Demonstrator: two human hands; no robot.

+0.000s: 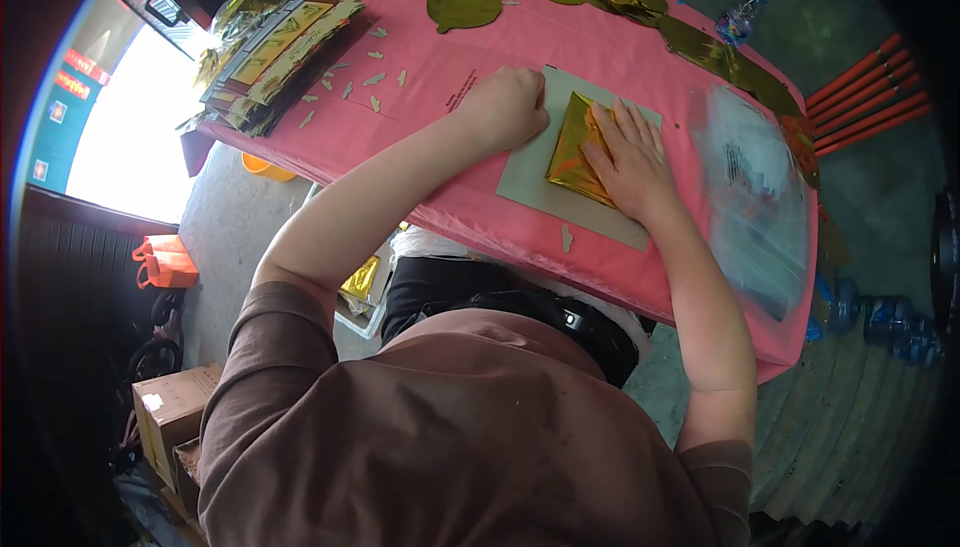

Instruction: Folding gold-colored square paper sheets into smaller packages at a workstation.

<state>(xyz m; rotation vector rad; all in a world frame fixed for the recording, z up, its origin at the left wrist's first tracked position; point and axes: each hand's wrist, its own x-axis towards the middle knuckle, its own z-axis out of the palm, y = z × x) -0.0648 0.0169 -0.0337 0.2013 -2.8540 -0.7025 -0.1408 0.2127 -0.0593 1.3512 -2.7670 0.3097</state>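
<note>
A flat grey board (pixel 525 169) lies on the pink-covered table (pixel 400 137) in front of me. On it rests a folded packet of shiny gold foil (pixel 572 152). My right hand (pixel 632 159) lies flat over the packet's right part, fingers stretched out and slightly spread. Closed into a fist, my left hand (pixel 508 107) is at the board's upper left edge. Whatever its fingers may hold is hidden from view.
Stacked printed packs (pixel 285 57) stand at the table's far left, near small scattered paper scraps (pixel 374 79). Gold foil sheets (pixel 465 9) run along the far edge. Clear plastic bags (pixel 750 197) lie at right. Below the table is a white bin (pixel 372 319) with gold pieces.
</note>
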